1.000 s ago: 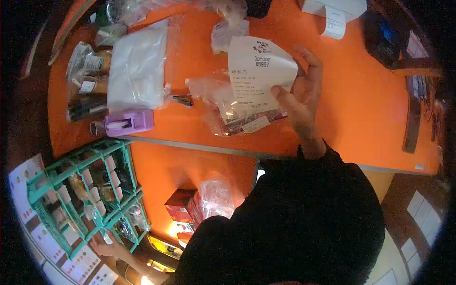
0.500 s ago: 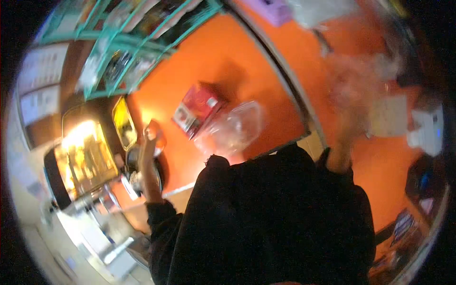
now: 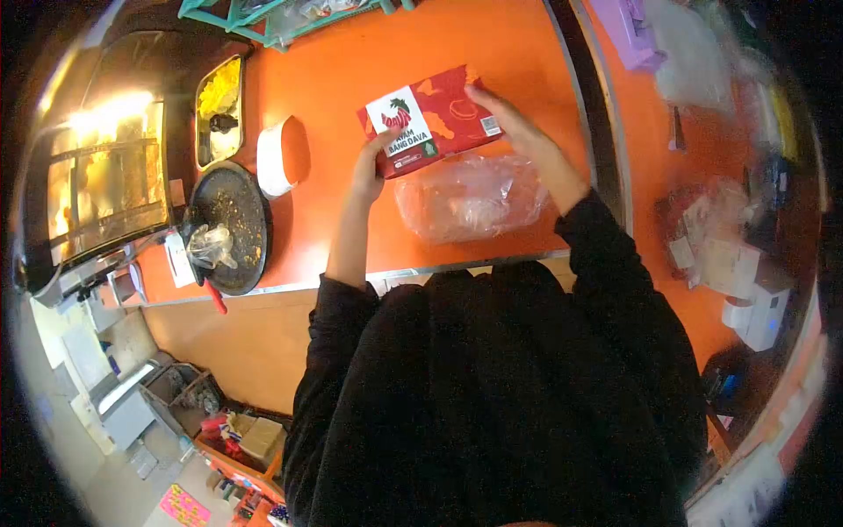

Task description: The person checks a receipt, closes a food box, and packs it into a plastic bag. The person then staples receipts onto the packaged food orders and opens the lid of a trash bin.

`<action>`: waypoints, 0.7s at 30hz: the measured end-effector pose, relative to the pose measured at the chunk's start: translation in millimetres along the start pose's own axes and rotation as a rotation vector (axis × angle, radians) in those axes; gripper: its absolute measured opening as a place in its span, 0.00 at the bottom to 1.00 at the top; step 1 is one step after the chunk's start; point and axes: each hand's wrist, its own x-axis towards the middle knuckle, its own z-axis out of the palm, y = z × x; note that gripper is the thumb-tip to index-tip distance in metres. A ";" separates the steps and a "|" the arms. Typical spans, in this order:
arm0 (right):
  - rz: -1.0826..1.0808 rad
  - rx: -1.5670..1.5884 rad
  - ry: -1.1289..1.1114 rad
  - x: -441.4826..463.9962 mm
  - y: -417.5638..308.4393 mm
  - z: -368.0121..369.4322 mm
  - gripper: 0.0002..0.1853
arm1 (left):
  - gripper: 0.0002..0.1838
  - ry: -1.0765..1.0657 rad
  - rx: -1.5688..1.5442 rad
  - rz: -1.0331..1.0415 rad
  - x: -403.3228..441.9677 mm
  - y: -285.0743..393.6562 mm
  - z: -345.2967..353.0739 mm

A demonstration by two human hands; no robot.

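Between my two hands is a red cardboard food box [image 3: 452,114] with a white printed panel reading "Ayam Bang Dava". My left hand [image 3: 371,167] grips its lower left corner, thumb on the front. At the right end, my right hand [image 3: 514,123] closes on the upper edge, with its other fingers hidden behind the box. A clear plastic bag [image 3: 474,206] lies crumpled on the orange counter [image 3: 334,237] just below the box, nearest my right forearm.
To the left are a dark stone mortar plate [image 3: 233,198] with food bits and a plastic glove, a white paper container [image 3: 277,158], a tray of yellow food [image 3: 219,92] and a lit glass display case [image 3: 105,176]. A teal rack [image 3: 263,31] stands behind.
My hands were apart, left by the display side and right over the right-hand counter. Both have come together on the red box, which now faces me. The head view has turned.
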 end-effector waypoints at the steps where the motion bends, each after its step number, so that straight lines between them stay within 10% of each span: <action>1: -0.107 -0.057 0.067 -13.7 -9.0 7.6 0.31 | 0.16 0.002 -0.008 -0.007 -13.6 17.9 12.3; 6: 0.052 -0.167 0.067 -102.2 -47.8 19.9 0.28 | 0.27 -0.061 0.080 -0.104 -104.7 45.2 55.5; 14: -0.058 -0.234 0.252 -103.2 90.8 -28.8 0.26 | 0.28 -0.102 0.303 -0.171 -87.4 -67.6 22.1; 21: 0.058 -0.710 0.438 -62.5 88.2 -94.1 0.17 | 0.22 0.315 0.521 -0.060 -38.7 -90.4 -39.0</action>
